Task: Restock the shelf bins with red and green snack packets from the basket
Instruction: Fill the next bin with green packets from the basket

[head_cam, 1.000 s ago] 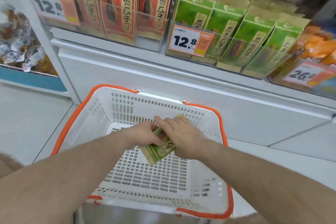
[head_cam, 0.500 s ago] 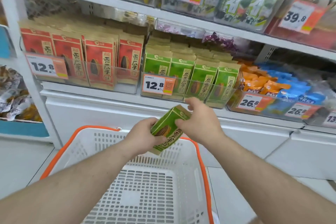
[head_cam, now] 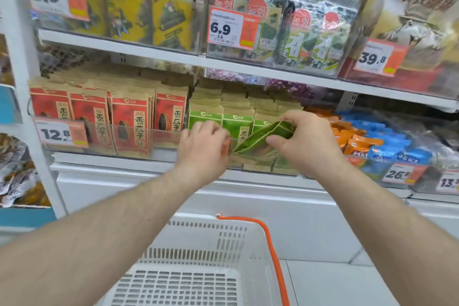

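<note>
Tilting green packet (head_cam: pixel 260 138), top up-right, right hand (head_cam: pixel 305 143)

A shop, seemingly: price tags (head_cam: pixel 231 30) on stocked snack shelves (head_cam: pixel 248 71).

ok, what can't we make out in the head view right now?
- Basket: the bottom edge cuts it off, so any remaining packets are unseen.
- 12.8 tag on the green bin: hidden behind the left hand.
- Green packet: front print turned away, partly covered by the right hand.
- Small tag print: blurred.
</note>
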The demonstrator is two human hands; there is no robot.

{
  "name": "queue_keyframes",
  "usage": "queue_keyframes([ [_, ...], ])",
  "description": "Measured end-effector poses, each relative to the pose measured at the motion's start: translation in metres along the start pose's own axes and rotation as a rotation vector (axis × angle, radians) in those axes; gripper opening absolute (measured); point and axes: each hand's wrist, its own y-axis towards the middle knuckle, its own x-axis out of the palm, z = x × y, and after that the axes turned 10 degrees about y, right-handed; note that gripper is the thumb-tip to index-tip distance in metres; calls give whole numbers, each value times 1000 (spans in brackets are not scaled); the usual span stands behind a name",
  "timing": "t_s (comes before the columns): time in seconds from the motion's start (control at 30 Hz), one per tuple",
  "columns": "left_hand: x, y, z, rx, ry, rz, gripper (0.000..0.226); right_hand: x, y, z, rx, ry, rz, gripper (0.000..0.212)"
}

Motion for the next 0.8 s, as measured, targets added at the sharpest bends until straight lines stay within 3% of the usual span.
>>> queue_keyframes([
  [0.13,-24,52,0,64,85,149,42,-15,23,-10,-66,-54,64,21],
  [0.4,-16,108,7,175,495,-105,50,-16,52,-21,-99,-49,49,23],
  [0.63,-7,119,2,144,511,-108,57,2,58,-15,-112,-57,31,22],
  [0.8,-4,121,-1,155,499,-66,39,18,58,-17,-149,-74,42,24],
])
